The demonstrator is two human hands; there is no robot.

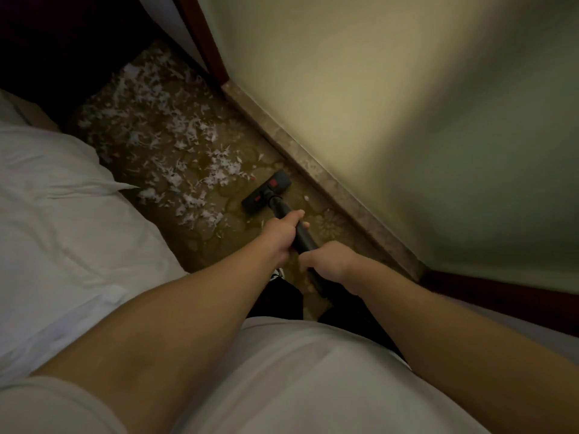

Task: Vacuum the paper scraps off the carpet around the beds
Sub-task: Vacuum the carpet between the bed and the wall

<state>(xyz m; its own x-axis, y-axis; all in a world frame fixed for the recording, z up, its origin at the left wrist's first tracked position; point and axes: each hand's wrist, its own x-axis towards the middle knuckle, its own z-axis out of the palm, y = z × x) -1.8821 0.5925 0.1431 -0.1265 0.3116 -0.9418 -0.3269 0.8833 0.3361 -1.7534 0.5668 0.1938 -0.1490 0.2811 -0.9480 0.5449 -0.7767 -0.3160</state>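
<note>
Narrow strip of patterned olive-brown carpet (pixel 332 223), dim light. White-sheeted bed (pixel 62 214) along its left edge; pale yellow-green wall (pixel 407 120) with a mottled stone baseboard (pixel 319 183) along its right. Dark wood trim (pixel 203 36) stands at the far end of the wall. White paper scraps (pixel 163 126) lie thick across the far and middle carpet, thinning toward the bed side nearer the person; one lone scrap (pixel 306 198) sits just beside the baseboard. The black vacuum floor head (pixel 267 195) sits flat on the carpet at the near edge of the scatter, close to the baseboard, with its long axis crosswise to the strip. The black wand (pixel 302 236) runs lengthwise from the person's body out to the head, pointing away toward the scraps. Left hand (pixel 283 231) is wrapped round the wand farther forward. Right hand (pixel 327 261) is curled round it nearer the body.
</note>
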